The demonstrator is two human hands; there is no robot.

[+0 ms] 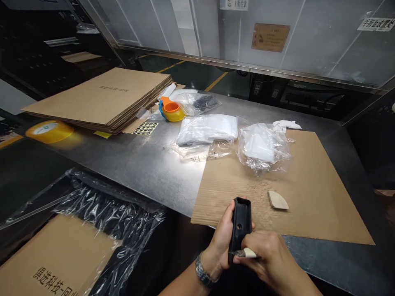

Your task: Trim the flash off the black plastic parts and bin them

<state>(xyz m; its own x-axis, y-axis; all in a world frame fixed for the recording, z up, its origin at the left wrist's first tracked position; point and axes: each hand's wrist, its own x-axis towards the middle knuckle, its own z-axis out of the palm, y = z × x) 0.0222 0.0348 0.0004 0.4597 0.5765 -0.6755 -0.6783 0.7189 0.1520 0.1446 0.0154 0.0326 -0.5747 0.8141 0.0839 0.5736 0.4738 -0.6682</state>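
My left hand [219, 242] is closed round a black, oblong hollow part [243, 216] with a small round hole in its floor. The part stands tilted above the near edge of the cardboard sheet [311, 185]. A knife [249, 253] with a white handle and a short metal blade is gripped in my right hand [271, 248]. Its blade lies at the part's lower end; whether it touches the rim is hard to tell. Beyond my hands, a beige wedge-shaped piece [278, 200] rests on the cardboard.
Clear bags with white contents [207, 128] and a crumpled plastic bag [262, 146] lie on the metal table [148, 164]. An orange tape dispenser [171, 107], stacked cardboard [101, 96] and a yellow tape roll [49, 130] sit leftward. A black-lined bin [123, 205] stands at lower left.
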